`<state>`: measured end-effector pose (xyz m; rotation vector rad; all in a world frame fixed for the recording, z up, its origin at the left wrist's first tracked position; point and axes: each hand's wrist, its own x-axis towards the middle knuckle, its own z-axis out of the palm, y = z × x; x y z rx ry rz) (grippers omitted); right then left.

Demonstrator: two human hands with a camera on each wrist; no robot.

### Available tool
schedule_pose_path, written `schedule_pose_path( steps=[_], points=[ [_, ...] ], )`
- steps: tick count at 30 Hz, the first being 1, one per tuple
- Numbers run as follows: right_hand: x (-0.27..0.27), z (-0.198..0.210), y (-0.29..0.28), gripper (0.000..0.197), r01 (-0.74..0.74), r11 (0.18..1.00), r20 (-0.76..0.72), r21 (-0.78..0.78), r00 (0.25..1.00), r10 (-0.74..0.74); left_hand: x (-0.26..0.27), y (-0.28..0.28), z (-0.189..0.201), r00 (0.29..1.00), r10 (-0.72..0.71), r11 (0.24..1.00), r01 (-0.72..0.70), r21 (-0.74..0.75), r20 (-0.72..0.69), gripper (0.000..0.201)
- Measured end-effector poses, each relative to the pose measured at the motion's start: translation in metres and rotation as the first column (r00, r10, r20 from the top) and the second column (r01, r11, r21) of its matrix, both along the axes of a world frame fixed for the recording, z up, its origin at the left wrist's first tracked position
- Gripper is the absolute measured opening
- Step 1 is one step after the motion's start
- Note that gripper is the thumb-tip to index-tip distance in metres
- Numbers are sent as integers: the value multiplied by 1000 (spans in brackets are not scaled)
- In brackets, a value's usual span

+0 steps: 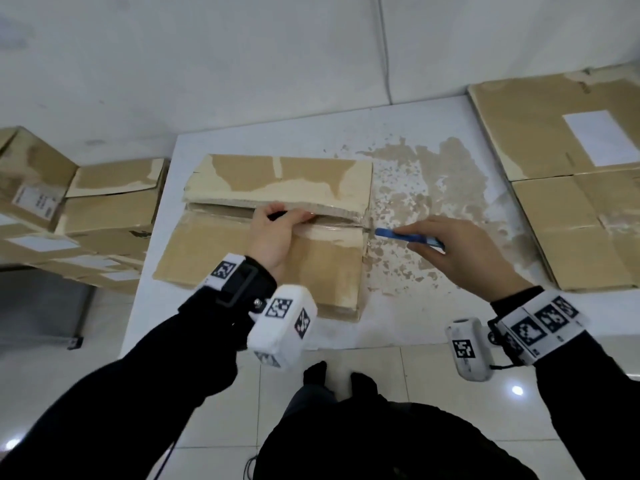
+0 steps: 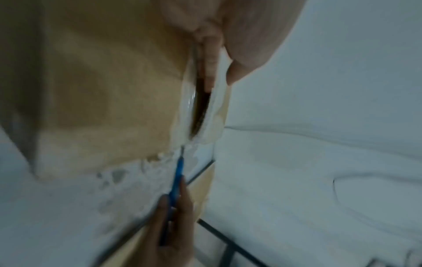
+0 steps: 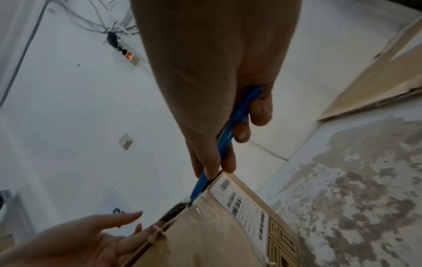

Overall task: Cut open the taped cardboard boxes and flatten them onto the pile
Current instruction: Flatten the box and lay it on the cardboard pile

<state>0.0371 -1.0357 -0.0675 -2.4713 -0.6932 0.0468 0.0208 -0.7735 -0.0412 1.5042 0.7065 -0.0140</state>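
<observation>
Box sits mid-desk, seam running left-right. Left hand w/ fingers hooked into the slit seam, lifting far flap. Right hand grips blue cutter, blade at seam's right end, so right hand's nearer.

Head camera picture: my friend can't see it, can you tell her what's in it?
A right hand holds a blue cutter at the right end of a cardboard box's taped seam, while the left hand has fingers in the opened slit. Flattened cardboard lies to the right.
</observation>
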Motion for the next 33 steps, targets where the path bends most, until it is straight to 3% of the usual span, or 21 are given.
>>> schedule_pose_path(
  steps=[2,5,10,13,16,20,22,24,25,26,27,29,30,31,33],
  points=[
    [-1,1,2,27,10,998,94,-65,996,-4,9,-5,-1,995,97,989,-97,-110,-8,28],
    [-2,3,5,26,32,989,202,-142,979,-3,18,-13,-5,983,177,981,-179,-75,-40,47],
    [-5,4,18,30,102,970,300,-220,953,-32,18,-13,-14,976,213,977,-212,7,-50,48],
    [-6,0,35,31,149,964,286,-222,955,-82,19,-15,-15,975,219,975,-219,26,-34,42],
    [-9,-2,33,28,291,949,284,-121,926,-248,19,-18,-11,970,242,970,-242,-14,4,40],
    [-4,3,-13,26,425,902,101,78,896,-432,15,-17,-13,973,216,976,-214,-36,86,35],
    [1,-16,-31,28,453,890,-27,51,892,-452,13,-15,-15,985,123,991,-130,45,122,29],
    [5,-52,-39,37,454,889,-188,-65,869,-458,12,-10,-10,995,-45,971,23,237,88,25],
    [4,-73,-41,41,438,892,-266,-112,852,-452,11,-6,-6,985,-171,908,146,392,28,26],
    [2,-93,-42,42,423,895,-322,-143,835,-446,8,-1,-1,949,-309,773,287,566,-59,27],
    [-2,-108,-42,44,406,899,-348,-167,829,-439,4,3,4,887,-429,569,414,711,-173,29],
    [-8,-126,-37,43,372,900,-306,-226,850,-428,-3,8,16,754,-528,149,536,831,-391,34],
    [-10,-126,-31,39,381,893,-236,-239,870,-434,-4,11,22,717,-533,17,539,842,-448,36],
    [-10,-121,-24,33,401,897,-158,-187,889,-430,-4,12,31,706,-532,-58,521,852,-468,35],
    [-11,-91,-3,23,382,918,-65,103,924,-377,1,17,52,712,-541,-63,497,865,-449,33]
  ],
)
